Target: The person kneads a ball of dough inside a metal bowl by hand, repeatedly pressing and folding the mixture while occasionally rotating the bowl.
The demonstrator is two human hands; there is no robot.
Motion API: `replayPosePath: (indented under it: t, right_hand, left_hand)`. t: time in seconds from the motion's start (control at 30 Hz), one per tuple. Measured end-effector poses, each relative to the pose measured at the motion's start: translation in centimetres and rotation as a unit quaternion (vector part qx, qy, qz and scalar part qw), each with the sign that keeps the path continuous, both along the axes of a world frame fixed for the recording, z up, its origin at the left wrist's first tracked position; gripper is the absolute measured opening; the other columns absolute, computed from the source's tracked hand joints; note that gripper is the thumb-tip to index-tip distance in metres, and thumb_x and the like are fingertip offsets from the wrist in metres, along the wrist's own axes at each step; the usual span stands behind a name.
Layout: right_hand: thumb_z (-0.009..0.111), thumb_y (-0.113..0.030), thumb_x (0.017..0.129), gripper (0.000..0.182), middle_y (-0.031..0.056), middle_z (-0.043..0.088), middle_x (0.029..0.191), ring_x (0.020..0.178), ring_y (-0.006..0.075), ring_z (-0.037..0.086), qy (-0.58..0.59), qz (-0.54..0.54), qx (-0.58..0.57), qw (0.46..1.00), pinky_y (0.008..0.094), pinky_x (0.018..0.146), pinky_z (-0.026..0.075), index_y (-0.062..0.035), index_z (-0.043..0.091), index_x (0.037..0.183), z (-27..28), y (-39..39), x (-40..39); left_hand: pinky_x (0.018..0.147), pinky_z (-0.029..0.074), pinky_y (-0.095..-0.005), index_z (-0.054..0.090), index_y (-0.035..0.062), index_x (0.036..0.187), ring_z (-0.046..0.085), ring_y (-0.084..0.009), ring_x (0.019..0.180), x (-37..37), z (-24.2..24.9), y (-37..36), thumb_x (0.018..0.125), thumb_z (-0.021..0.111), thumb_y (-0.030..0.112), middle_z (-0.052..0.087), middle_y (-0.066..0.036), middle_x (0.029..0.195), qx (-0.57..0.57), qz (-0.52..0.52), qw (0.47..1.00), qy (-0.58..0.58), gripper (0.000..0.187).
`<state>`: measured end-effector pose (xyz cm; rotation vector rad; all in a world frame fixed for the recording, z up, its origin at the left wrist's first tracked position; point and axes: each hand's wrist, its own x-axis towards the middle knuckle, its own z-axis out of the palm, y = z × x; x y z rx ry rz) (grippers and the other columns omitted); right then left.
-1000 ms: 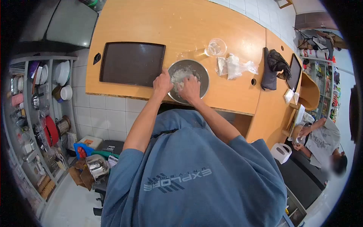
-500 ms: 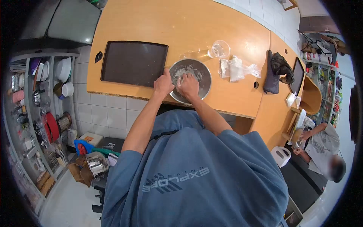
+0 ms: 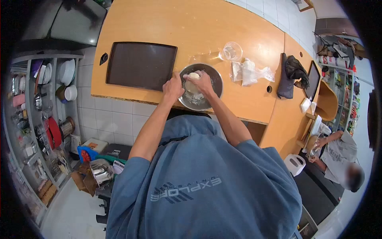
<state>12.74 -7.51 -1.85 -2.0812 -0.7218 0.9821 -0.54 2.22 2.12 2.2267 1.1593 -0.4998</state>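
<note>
A steel mixing bowl (image 3: 218,88) stands at the table's near edge, with pale floury dough residue on its inside. My left hand (image 3: 173,87) is closed on the bowl's left rim. Inside the bowl, my right hand (image 3: 203,83) is curled around a whitish lump of dough (image 3: 194,75), whose top shows between thumb and fingers. Loose flour (image 3: 195,96) lies on the bowl's bottom below that hand. Left of the bowl is a dark rectangular baking tray (image 3: 141,65); a clear cup (image 3: 232,51) stands just beyond the bowl.
Plastic bags of white powder (image 3: 250,73) lie right of the bowl. Farther right are a dark cloth (image 3: 296,71) and another dark tray (image 3: 313,79). Shelves of kitchenware (image 3: 51,119) stand at the left. Another person (image 3: 340,153) sits at the lower right, handling a bowl.
My right hand has gone from pressing down among the flour to gripping the dough lump, now lifted and turned within the bowl. My left hand stays on the rim.
</note>
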Motion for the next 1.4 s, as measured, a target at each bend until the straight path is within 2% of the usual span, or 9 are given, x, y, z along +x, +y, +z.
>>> replayPosePath:
  t: [0.13, 0.23, 0.37, 0.47, 0.67, 0.97, 1.17, 1.27, 1.4]
  right_hand:
    - [0.080, -0.040, 0.078, 0.044, 0.0216, 0.062, 0.097, 0.096, 0.0362, 0.061, -0.120, 0.050, 0.096, 0.987, 0.0455, 0.087, 0.050, -0.0009, 0.066, 0.094, -2.2, -2.3, -1.2]
    - [0.079, -0.037, 0.077, 0.043, 0.0244, 0.058, 0.103, 0.105, 0.0408, 0.056, -0.217, 0.142, 0.045, 0.965, 0.0474, 0.091, 0.048, -0.0015, 0.064, 0.096, -0.4, -4.2, -2.7]
    - [0.070, -0.032, 0.086, 0.034, 0.0272, 0.058, 0.110, 0.108, 0.0457, 0.055, -0.261, 0.108, 0.010, 0.959, 0.0533, 0.093, 0.048, -0.0016, 0.061, 0.098, -3.1, -4.7, -4.9]
    - [0.063, -0.028, 0.087, 0.031, 0.0258, 0.062, 0.111, 0.111, 0.0443, 0.058, -0.275, 0.051, -0.031, 0.960, 0.0566, 0.087, 0.053, -0.0007, 0.065, 0.101, -2.5, -4.7, -4.9]
    - [0.063, -0.023, 0.086, 0.028, 0.0230, 0.068, 0.100, 0.096, 0.0411, 0.066, -0.312, 0.058, -0.078, 0.945, 0.0513, 0.077, 0.058, 0.0011, 0.068, 0.097, -1.6, -2.8, -4.5]
    - [0.053, -0.030, 0.093, 0.035, 0.0246, 0.072, 0.092, 0.086, 0.0410, 0.071, -0.251, 0.077, -0.151, 0.953, 0.0521, 0.079, 0.057, -0.0003, 0.071, 0.097, -2.2, 0.0, -3.0]
    - [0.056, -0.031, 0.092, 0.034, 0.0263, 0.072, 0.090, 0.084, 0.0430, 0.071, -0.225, 0.075, -0.153, 0.959, 0.0528, 0.078, 0.056, -0.0013, 0.071, 0.099, -1.7, 0.3, -2.2]
    - [0.067, -0.032, 0.084, 0.033, 0.0232, 0.072, 0.089, 0.085, 0.0403, 0.070, -0.235, 0.078, -0.123, 0.961, 0.0514, 0.080, 0.056, -0.0023, 0.071, 0.098, -2.3, -0.7, -2.0]
    - [0.066, -0.029, 0.089, 0.027, 0.0221, 0.068, 0.081, 0.078, 0.0411, 0.066, -0.359, 0.035, 0.057, 0.931, 0.0522, 0.077, 0.052, -0.0026, 0.069, 0.089, -0.8, -2.0, -3.0]
  left_hand:
    - [0.087, 0.056, -0.0521, 0.042, -0.0027, 0.124, 0.070, -0.0448, 0.099, 0.0, 0.2, 0.2, 0.081, 0.069, 0.011, 0.071, -0.029, 0.102, 0.007, -0.007, 1.000, -0.008, 0.053]
    - [0.087, 0.056, -0.0520, 0.041, -0.0041, 0.127, 0.070, -0.0451, 0.099, 0.0, -0.6, 0.2, 0.081, 0.069, 0.011, 0.071, -0.029, 0.102, 0.006, 0.002, 1.000, -0.011, 0.056]
    - [0.087, 0.056, -0.0524, 0.038, -0.0064, 0.132, 0.070, -0.0450, 0.099, -0.1, -0.5, 0.1, 0.081, 0.067, 0.011, 0.070, -0.030, 0.102, -0.003, -0.001, 1.000, -0.009, 0.061]
    - [0.087, 0.056, -0.0526, 0.038, -0.0066, 0.132, 0.070, -0.0451, 0.099, -0.4, -0.7, 0.1, 0.081, 0.066, 0.009, 0.070, -0.030, 0.102, -0.003, -0.006, 1.000, -0.010, 0.061]
    - [0.085, 0.056, -0.0528, 0.039, -0.0046, 0.130, 0.070, -0.0455, 0.097, -0.6, -1.3, 0.1, 0.081, 0.067, 0.008, 0.071, -0.029, 0.098, 0.007, -0.003, 1.000, -0.025, 0.058]
    - [0.082, 0.056, -0.0533, 0.039, -0.0013, 0.124, 0.071, -0.0446, 0.093, -0.3, -0.6, 0.4, 0.079, 0.071, 0.009, 0.071, -0.028, 0.093, 0.002, -0.020, 1.000, -0.009, 0.056]
    - [0.081, 0.056, -0.0548, 0.039, -0.0019, 0.125, 0.070, -0.0465, 0.092, -0.6, -1.4, -0.2, 0.079, 0.070, 0.008, 0.071, -0.030, 0.092, 0.015, -0.001, 0.999, -0.035, 0.056]
    - [0.082, 0.057, -0.0552, 0.039, -0.0036, 0.124, 0.070, -0.0474, 0.092, -0.6, -1.1, -0.2, 0.079, 0.068, 0.007, 0.070, -0.031, 0.094, 0.012, -0.004, 0.999, -0.041, 0.055]
    - [0.082, 0.057, -0.0543, 0.040, -0.0054, 0.123, 0.070, -0.0476, 0.092, -0.4, -1.0, -0.3, 0.080, 0.067, 0.007, 0.070, -0.031, 0.095, 0.023, -0.016, 0.999, -0.038, 0.052]
